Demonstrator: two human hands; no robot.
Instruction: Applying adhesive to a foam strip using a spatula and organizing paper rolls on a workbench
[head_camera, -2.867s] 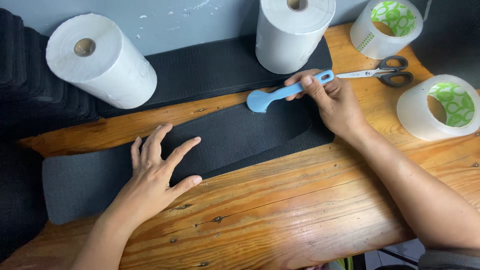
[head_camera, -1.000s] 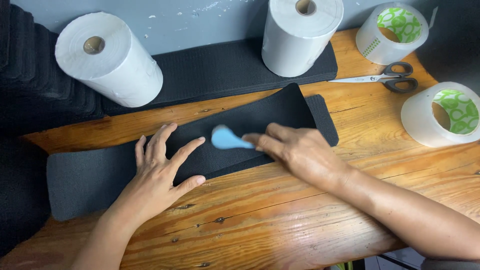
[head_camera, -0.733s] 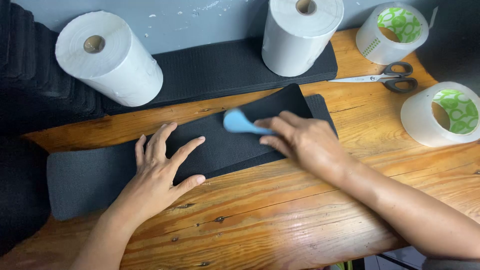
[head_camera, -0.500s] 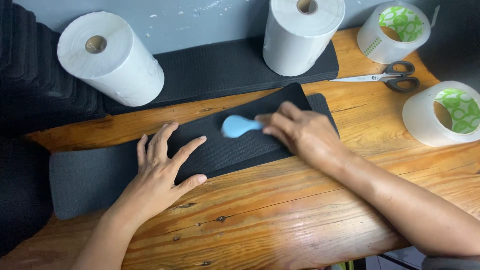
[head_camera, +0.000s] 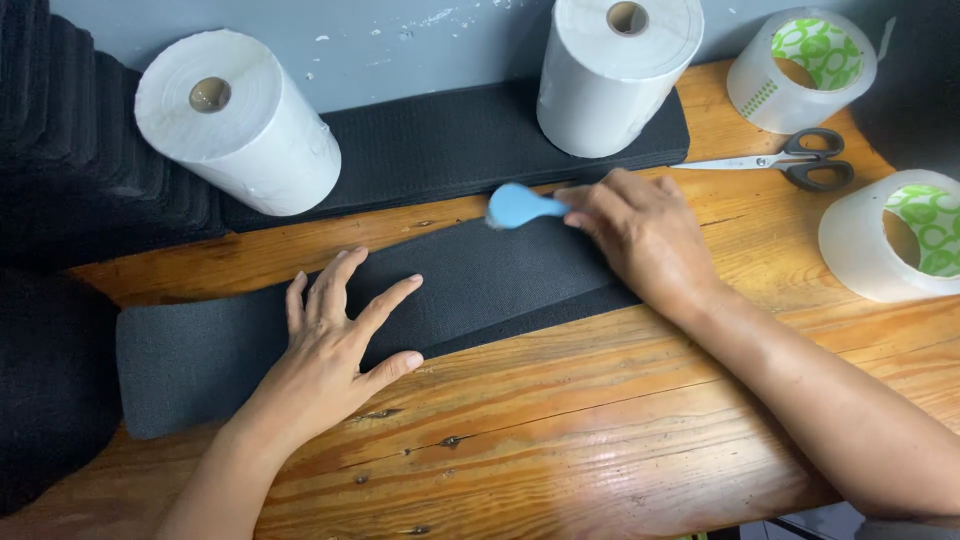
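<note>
Left hand (head_camera: 335, 345) flat, fingers spread on black strip (head_camera: 480, 290); right hand (head_camera: 640, 230) grips blue tool (head_camera: 515, 205). White rolls (head_camera: 240, 125), tape rolls (head_camera: 890, 240), scissors (head_camera: 790, 165) around on bench (head_camera: 600, 420).

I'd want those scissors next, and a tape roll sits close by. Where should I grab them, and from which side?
Probably by the black finger loops of the scissors, coming from the right: they lie flat and closed on the wooden table, blades pointing left toward the white paper roll, loops nearest the tape roll and free.
</note>
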